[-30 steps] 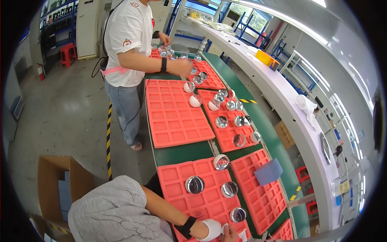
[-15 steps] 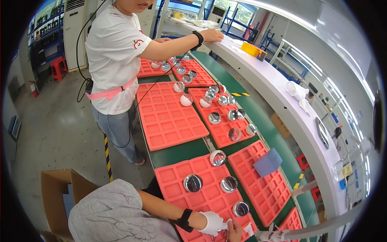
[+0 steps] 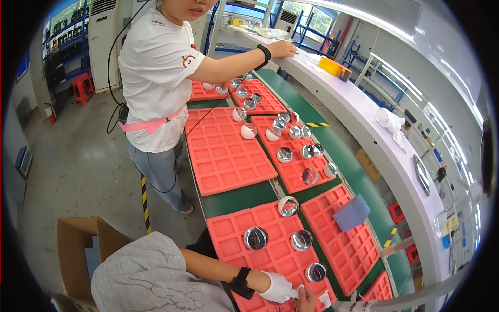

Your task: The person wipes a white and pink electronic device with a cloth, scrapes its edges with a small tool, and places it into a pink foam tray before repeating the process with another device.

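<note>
My left hand [image 3: 278, 287], in a white glove with a black band at the wrist, is low over the near red tray [image 3: 228, 227]. Its fingers look closed, touching a small white cloth-like piece [image 3: 298, 289]. My bare right hand [image 3: 307, 300], partly cut off by the lower edge, pinches at that same white piece; whether it is part of the glove is unclear. Another white scrap [image 3: 325, 298] lies beside the right hand. On this tray sit several clear glass balls: one ball [image 3: 316, 272] just beyond my hands, another [image 3: 301, 240], a dark-looking one [image 3: 255, 237] and one at the far edge [image 3: 288, 206].
More red trays with balls lie on the green table [image 3: 239, 196]. A blue block [image 3: 351, 212] rests on the right tray. A co-worker [image 3: 156, 78] stands far left, reaching to a raised white shelf [image 3: 358, 117]. An opened cardboard box [image 3: 78, 249] stands at lower left.
The whole view has shifted slightly, so things appear a little further right. My hands stay together at the white piece. The co-worker's arm is still stretched toward the shelf.
</note>
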